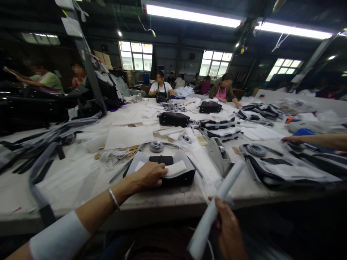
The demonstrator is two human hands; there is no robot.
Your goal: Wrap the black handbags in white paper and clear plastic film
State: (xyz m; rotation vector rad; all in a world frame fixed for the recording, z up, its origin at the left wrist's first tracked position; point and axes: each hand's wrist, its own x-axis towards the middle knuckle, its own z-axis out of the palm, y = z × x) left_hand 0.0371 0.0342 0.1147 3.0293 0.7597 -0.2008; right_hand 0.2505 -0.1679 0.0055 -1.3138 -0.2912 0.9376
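Note:
My left hand (149, 175) rests with curled fingers on a black handbag (173, 169) lying at the near edge of the long work table (81, 180), pressing on the white paper stuffed in it. My right hand (229, 229) is below the table edge, closed around a rolled white sheet of paper (217, 207) that points up and right toward a grey tape dispenser (221, 155).
Black straps (40, 151) pile up at left, white paper sheets (130, 135) and more black bags (173, 118) cover the middle. Bags in clear wrap (287, 169) lie at right, where another person's hand (292, 139) reaches in. Several people sit at the far end.

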